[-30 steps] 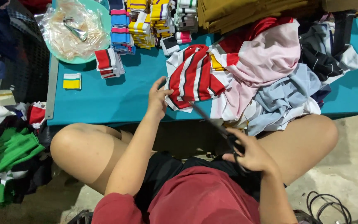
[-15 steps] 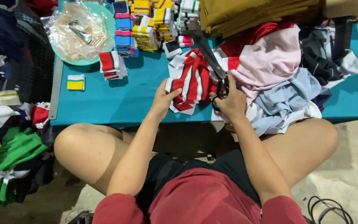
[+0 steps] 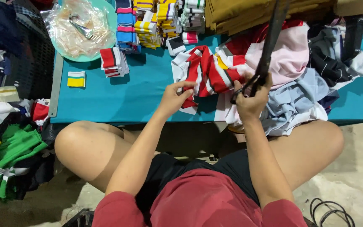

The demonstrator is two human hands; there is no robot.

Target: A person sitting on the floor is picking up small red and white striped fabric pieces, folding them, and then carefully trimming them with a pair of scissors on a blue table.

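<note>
A red-and-white striped cloth (image 3: 206, 73), lying mid-desk on the teal desk (image 3: 139, 92), is pinched at its near edge by the left hand (image 3: 174, 97). Long black scissors (image 3: 265, 50) (blades pointing far) are gripped in the closed right hand (image 3: 249, 103).

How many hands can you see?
2. The left hand pinches the striped cloth on the table. The right hand holds scissors beside it. None seem hidden.
</note>
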